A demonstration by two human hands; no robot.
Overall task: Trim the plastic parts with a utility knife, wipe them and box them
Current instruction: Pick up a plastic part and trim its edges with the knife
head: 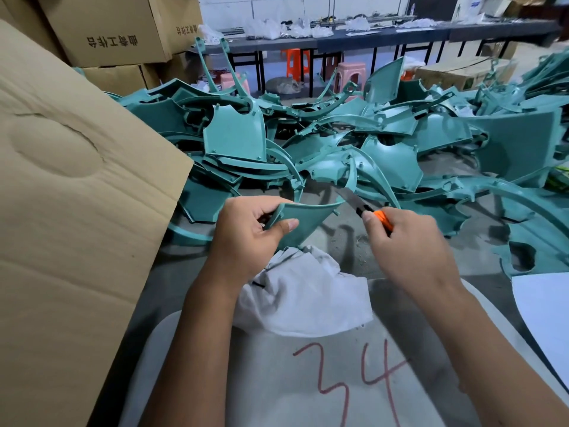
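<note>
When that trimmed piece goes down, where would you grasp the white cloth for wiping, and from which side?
Probably from above, at the raised crumpled folds in the middle of the white cloth. It lies bunched below both hands, so those ridges offer a pinch; its flatter edges hug the surface. The left hand is nearest.

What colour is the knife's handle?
Orange. The utility knife handle peeks out of the right hand in the head view.
</note>
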